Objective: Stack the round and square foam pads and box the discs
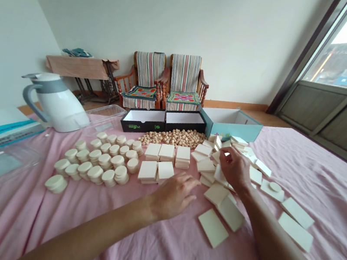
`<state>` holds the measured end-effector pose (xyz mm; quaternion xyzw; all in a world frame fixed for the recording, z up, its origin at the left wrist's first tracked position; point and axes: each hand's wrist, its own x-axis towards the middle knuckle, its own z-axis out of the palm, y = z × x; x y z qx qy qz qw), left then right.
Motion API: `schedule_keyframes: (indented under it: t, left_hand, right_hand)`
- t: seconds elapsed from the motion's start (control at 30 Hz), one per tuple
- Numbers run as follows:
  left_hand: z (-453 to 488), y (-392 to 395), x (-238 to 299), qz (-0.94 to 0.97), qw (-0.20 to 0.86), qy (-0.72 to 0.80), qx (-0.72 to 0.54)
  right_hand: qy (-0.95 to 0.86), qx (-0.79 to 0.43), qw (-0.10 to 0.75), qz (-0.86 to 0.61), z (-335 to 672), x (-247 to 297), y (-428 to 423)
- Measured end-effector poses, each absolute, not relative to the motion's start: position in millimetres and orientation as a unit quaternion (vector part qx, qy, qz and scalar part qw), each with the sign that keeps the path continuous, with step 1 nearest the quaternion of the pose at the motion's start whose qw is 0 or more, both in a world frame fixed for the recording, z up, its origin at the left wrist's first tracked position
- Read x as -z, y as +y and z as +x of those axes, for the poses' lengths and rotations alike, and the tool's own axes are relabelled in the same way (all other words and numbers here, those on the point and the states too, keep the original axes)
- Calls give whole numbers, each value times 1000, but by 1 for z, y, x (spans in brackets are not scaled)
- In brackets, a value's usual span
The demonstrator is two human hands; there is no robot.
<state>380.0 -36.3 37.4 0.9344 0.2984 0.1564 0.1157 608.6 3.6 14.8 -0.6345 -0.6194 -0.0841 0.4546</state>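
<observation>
My left hand (pixel 173 197) is low over the cloth, palm down, fingers stretched out and apart, with nothing visible in it. Its fingertips are beside a loose heap of pale rectangular tiles (pixel 205 166). My right hand (pixel 236 168) reaches into the back of that heap. Its fingers are curled together near a tilted tile (pixel 217 142); whatever they pinch is hidden. Left of the heap, square tiles stand in neat stacks (pixel 147 170), (pixel 183 156). Farther left, round pale discs (pixel 95 172) are piled in rows of short stacks.
Small round wooden beads (pixel 177 137) lie before a black two-part box (pixel 143 126) and a light-blue box (pixel 239 127). A white-grey jug (pixel 62 105), clear plastic lids (pixel 0 164) and a white-blue packet (pixel 5 132) are at left. Several tiles (pixel 295 230) lie scattered at right on the pink cloth (pixel 147 253).
</observation>
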Motion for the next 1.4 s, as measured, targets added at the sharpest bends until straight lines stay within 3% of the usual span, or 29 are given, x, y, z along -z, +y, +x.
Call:
schedule_keyframes:
  t: [0.43, 1.03, 1.23, 1.4]
  left_hand:
    - [334, -17, -65, 887, -39, 451, -85]
    - [323, -3, -56, 892, 15, 418, -173]
    - [370, -27, -50, 936, 168, 270, -152]
    - [415, -25, -34, 954, 188, 191, -131]
  right_hand:
    - [-635, 87, 453, -620, 610, -16, 4]
    - [-637, 91, 416, -643, 604, -16, 0]
    - [-636, 82, 424, -640, 606, -15, 1]
    - [-635, 87, 436, -631, 613, -12, 5]
